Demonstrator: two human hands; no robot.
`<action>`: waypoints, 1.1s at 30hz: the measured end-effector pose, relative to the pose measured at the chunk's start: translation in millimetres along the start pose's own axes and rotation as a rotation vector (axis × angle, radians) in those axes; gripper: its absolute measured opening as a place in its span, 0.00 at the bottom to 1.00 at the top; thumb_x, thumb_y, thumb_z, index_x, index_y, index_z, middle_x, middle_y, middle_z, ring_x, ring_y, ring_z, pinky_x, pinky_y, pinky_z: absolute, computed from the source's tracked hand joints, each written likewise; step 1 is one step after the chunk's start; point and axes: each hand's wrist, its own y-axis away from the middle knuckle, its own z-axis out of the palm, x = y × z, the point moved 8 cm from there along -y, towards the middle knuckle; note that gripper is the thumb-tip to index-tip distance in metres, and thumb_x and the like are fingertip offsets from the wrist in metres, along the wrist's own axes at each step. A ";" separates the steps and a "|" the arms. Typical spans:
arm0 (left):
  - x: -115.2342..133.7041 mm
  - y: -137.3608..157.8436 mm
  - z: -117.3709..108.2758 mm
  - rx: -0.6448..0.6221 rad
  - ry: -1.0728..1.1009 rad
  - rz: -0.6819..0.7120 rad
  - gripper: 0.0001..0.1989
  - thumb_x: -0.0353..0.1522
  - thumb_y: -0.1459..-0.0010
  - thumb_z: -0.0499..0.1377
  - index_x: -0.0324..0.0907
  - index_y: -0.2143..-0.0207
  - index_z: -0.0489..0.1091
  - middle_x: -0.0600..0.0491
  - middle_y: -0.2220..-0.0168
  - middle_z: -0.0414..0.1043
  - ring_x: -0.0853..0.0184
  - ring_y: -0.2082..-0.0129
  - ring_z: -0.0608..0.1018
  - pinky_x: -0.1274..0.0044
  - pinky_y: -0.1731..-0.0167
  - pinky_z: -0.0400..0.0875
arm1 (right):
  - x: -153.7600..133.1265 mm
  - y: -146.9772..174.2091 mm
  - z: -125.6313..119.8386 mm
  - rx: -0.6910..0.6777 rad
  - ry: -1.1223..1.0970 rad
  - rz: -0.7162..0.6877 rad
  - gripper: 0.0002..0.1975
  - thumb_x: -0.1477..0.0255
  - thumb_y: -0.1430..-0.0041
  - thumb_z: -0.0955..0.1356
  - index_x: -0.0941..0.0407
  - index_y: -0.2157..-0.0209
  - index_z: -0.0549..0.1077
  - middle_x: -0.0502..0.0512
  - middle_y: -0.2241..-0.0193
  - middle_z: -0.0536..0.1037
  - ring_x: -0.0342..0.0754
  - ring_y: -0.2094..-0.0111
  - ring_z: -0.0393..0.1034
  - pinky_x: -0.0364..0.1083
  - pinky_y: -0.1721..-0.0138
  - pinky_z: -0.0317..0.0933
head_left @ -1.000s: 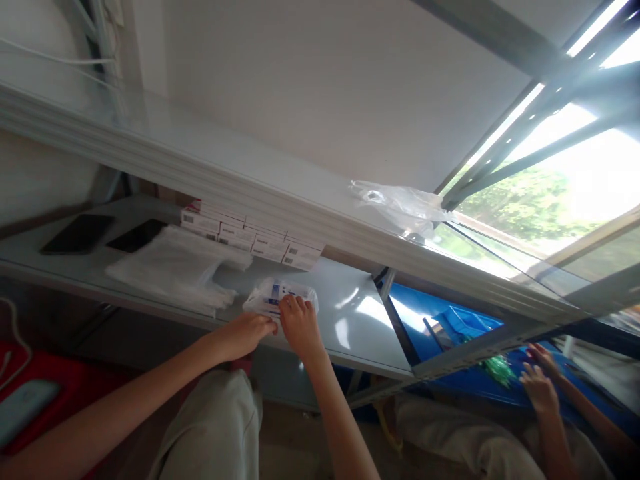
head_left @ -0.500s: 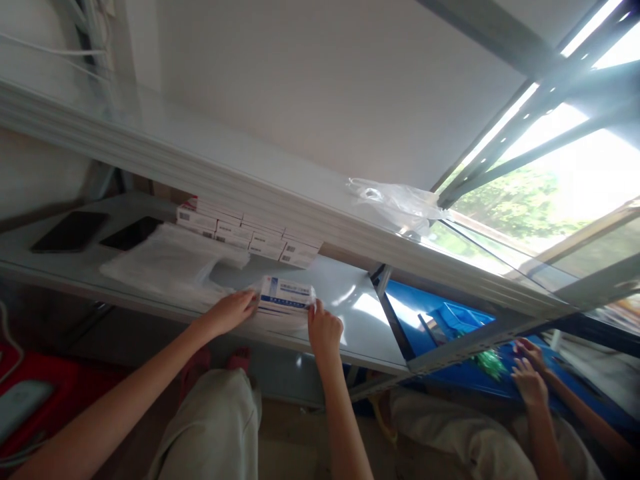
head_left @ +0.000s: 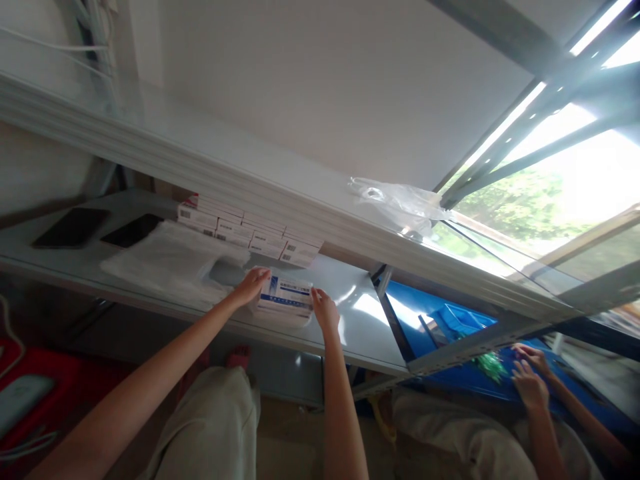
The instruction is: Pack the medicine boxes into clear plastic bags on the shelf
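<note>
A small stack of white-and-blue medicine boxes [head_left: 287, 291] sits in a clear plastic bag [head_left: 280, 319] on the shelf before me. My left hand [head_left: 253, 284] pinches the bag at the stack's far left corner. At the right end, my right hand [head_left: 325, 311] has its fingers closed on the bag's edge, close against the boxes. Flat clear bags [head_left: 160, 263] lie to the left of the stack. Behind it stands a row of white boxes [head_left: 267, 243] with small printed labels.
Two dark phone-like slabs [head_left: 71, 227] lie on the shelf's left. An upper shelf [head_left: 225, 160] overhangs the boxes, with a crumpled plastic bag [head_left: 400, 203] on it. At right, another person's hands [head_left: 531, 377] work over a blue table [head_left: 400, 313] near a green bundle [head_left: 490, 365].
My left hand has moved up and right, to the stack's far left corner. My right hand has shifted slightly up and right. The bagged stack stays in nearly the same place.
</note>
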 end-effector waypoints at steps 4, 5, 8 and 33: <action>-18.3 -7.7 8.1 0.012 0.088 -0.097 0.24 0.44 0.40 0.43 0.36 0.55 0.68 0.43 0.57 0.74 0.58 0.55 0.75 0.68 0.53 0.69 | 8.2 -19.3 18.0 -0.070 -0.237 -0.011 0.30 0.50 0.38 0.54 0.57 0.64 0.76 0.58 0.72 0.76 0.50 0.70 0.71 0.45 0.68 0.61; -21.9 -7.3 9.1 0.026 0.100 -0.116 0.25 0.45 0.39 0.42 0.36 0.54 0.67 0.42 0.56 0.74 0.58 0.54 0.76 0.68 0.53 0.69 | 10.1 -21.7 23.2 -0.103 -0.287 -0.018 0.31 0.49 0.39 0.53 0.58 0.67 0.76 0.57 0.75 0.75 0.48 0.73 0.70 0.45 0.70 0.61; -27.7 2.2 8.7 0.080 0.110 -0.159 0.26 0.45 0.37 0.39 0.36 0.51 0.65 0.41 0.52 0.72 0.57 0.50 0.74 0.66 0.50 0.67 | 16.9 -21.1 33.4 -0.176 -0.359 -0.045 0.34 0.46 0.41 0.52 0.59 0.71 0.75 0.53 0.80 0.72 0.44 0.80 0.64 0.42 0.75 0.59; 33.4 140.7 4.8 0.031 -0.939 0.513 0.23 0.25 0.41 0.47 0.38 0.44 0.64 0.45 0.37 0.56 0.56 0.37 0.59 0.59 0.38 0.50 | -54.5 78.8 -14.4 0.162 0.154 -0.780 0.29 0.68 0.35 0.59 0.53 0.35 0.47 0.63 0.36 0.54 0.55 0.37 0.52 0.58 0.43 0.58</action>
